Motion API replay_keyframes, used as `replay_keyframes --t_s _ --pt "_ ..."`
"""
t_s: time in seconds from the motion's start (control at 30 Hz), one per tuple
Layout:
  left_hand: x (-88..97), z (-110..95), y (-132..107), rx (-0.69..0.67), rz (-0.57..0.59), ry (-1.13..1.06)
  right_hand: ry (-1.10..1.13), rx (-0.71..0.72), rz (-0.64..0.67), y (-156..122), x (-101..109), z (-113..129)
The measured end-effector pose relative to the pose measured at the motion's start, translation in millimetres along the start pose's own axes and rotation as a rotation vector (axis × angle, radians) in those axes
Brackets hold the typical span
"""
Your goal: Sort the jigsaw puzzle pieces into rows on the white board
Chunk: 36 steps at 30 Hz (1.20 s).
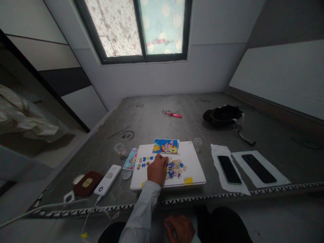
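My left hand [157,169] reaches over a white board [149,182], its fingers closed in a pinch at the left side of a partly joined jigsaw puzzle [173,169]. Whatever lies between those fingertips is hidden. Loose puzzle pieces [143,162] are spread on the board left of the hand. Behind them, a blue cartoon picture card [165,146] lies on the board's far edge. Low in front of the bed edge, near my lap, my right hand [180,229] is loosely curled, and I see nothing in it.
A small clear cup [120,151] with bits inside, a second card [131,159], a white power bank [108,180] and a brown pouch [87,183] lie left. Right are another clear cup [197,143], two phones [229,169] on tissues and a black cap [222,115].
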<state>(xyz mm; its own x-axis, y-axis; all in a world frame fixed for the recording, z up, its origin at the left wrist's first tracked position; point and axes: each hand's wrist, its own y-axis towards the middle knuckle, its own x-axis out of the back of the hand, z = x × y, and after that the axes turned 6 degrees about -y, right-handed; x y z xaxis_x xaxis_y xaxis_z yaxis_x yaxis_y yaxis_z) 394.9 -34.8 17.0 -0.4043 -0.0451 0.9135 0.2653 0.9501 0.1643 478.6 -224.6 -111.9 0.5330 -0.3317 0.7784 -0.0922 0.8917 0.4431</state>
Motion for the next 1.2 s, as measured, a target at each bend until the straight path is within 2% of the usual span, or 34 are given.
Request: replay_keyframes --t_s 0.13,0.3,0.47,0.63,0.77,0.9,1.07,1.2 --pt "-5.0 -6.5 5.5 0.017 0.003 0.005 0.017 -0.014 0.004 2.9 0.7 -3.6" --pt "-8.6 -11.4 7.7 0.077 -0.04 -0.035 -0.011 -0.071 -0.051 0.5 -5.6 -2.7" --pt "-6.4 -13.1 9.6 0.134 -0.046 -0.041 -0.025 -0.052 -0.052 1.1 -6.0 -0.6" --pt "-5.1 -16.2 10.1 0.127 -0.032 0.001 0.01 -0.036 -0.059 2.5 -8.2 -2.4" --pt "-3.6 -18.1 8.5 0.142 -0.077 0.046 0.036 -0.024 0.003 3.2 -7.3 -3.5" --pt "10.3 -14.9 3.3 0.159 -0.093 0.06 0.041 -0.018 0.043 4.1 -5.7 -1.0" --pt "35.8 -0.5 -9.6 0.253 0.046 0.127 0.052 0.007 0.026 2.8 -11.4 3.9" --pt "44.8 13.2 -17.9 0.318 0.092 0.179 0.08 0.039 0.036 1.1 -16.7 8.2"
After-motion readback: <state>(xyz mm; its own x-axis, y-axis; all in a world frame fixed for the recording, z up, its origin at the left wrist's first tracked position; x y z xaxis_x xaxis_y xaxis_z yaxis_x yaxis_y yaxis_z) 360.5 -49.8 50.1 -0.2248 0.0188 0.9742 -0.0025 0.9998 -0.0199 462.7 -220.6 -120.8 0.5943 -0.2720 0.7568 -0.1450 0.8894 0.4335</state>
